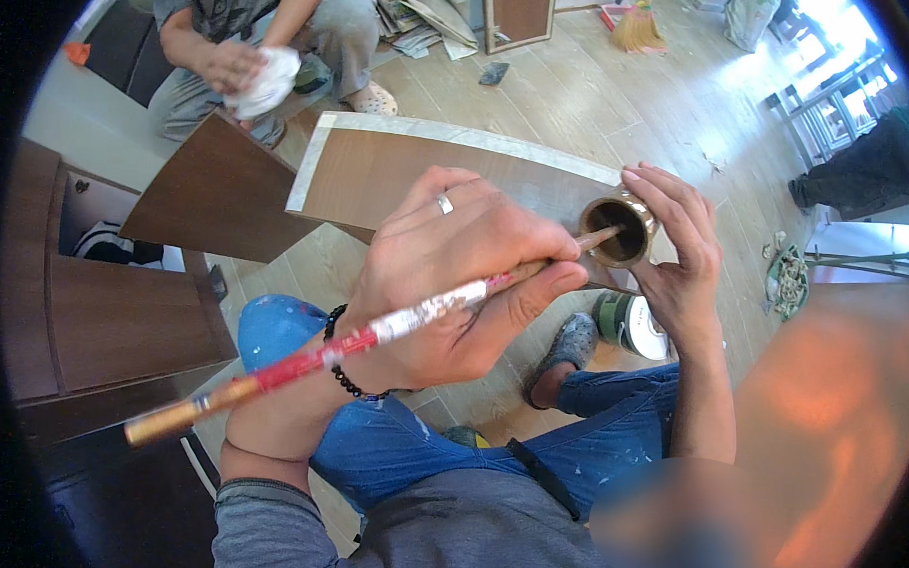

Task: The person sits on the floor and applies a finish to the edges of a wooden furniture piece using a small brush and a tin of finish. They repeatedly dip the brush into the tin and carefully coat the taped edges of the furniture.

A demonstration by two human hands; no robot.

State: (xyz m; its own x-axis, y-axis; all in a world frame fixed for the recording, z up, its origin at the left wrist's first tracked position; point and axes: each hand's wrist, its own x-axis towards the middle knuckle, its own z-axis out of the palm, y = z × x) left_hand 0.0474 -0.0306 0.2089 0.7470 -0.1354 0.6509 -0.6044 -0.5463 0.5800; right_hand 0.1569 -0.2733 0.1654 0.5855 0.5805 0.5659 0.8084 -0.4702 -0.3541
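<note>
Over on the left, a brown cabinet stands with an opening in its front, and a black-and-white bundle sits inside. Above it, a co-worker's hand grips a white cloth. Nearer to me, the left hand wears 1 ring, its fingers closed narrowly: thumb and forefinger pinch a paint-smeared brush with a red and tan handle. The brush slants up to the right, its far end inside a small round cup. The cup's inside is dark; I can't tell what's in it. A green-and-white tub lies beyond on the floor. The right hand has its fingers curved around that cup, thumb on the near side. Furthest right, a green-edged container holds pale bits.
</note>
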